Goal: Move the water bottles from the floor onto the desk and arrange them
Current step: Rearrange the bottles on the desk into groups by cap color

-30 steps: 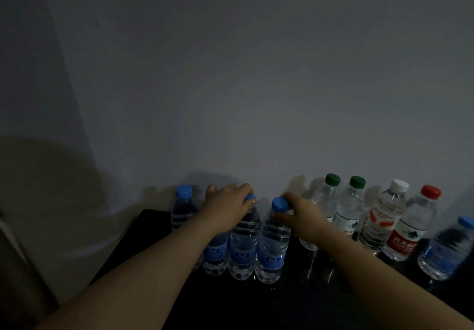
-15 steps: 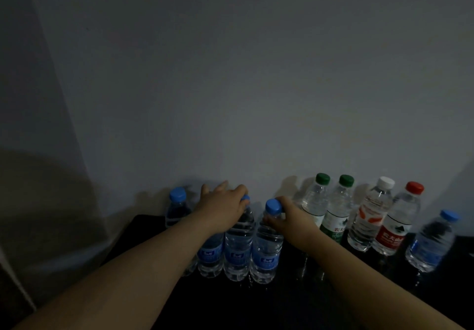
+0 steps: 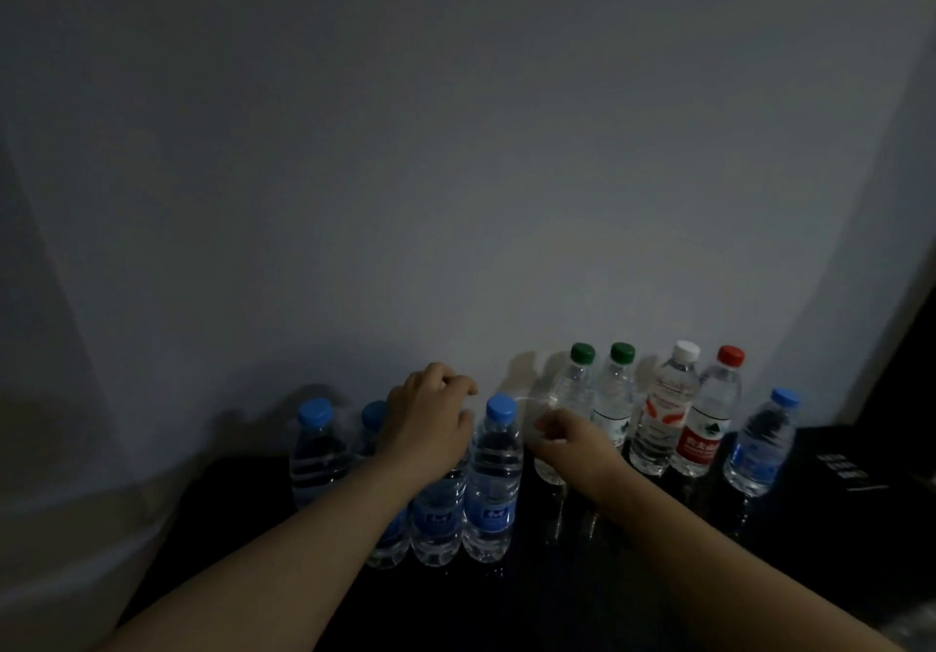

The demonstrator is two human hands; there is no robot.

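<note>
Right now nine water bottles are standing upright in a row along the back edge of the dark desk point(image 3: 633, 580), close to the grey wall point(image 3: 456, 195). Four blue-labelled ones are crowding together toward the left end: the leftmost bottle point(image 3: 315, 454), a second bottle point(image 3: 374, 414) showing little but its blue cap, a third bottle point(image 3: 438, 525) and a fourth bottle point(image 3: 494, 484), the last three touching side to side. The left hand point(image 3: 430, 423) is arching with curled fingers over the top of the third bottle, hiding its cap; whether it is gripping that cap I cannot tell. The right hand point(image 3: 572, 449) is hanging just right of the fourth bottle, apart from it, its fingers loosely curled and holding nothing, partly covering the first green-capped bottle point(image 3: 577, 388). Further right are standing the second green-capped bottle point(image 3: 615, 403), a white-capped bottle point(image 3: 668, 413), a red-capped bottle point(image 3: 709, 428) and, slightly apart toward the right end, a lone blue-capped bottle point(image 3: 759, 449). A black object point(image 3: 851, 464) with pale print is lying beyond it.
</note>
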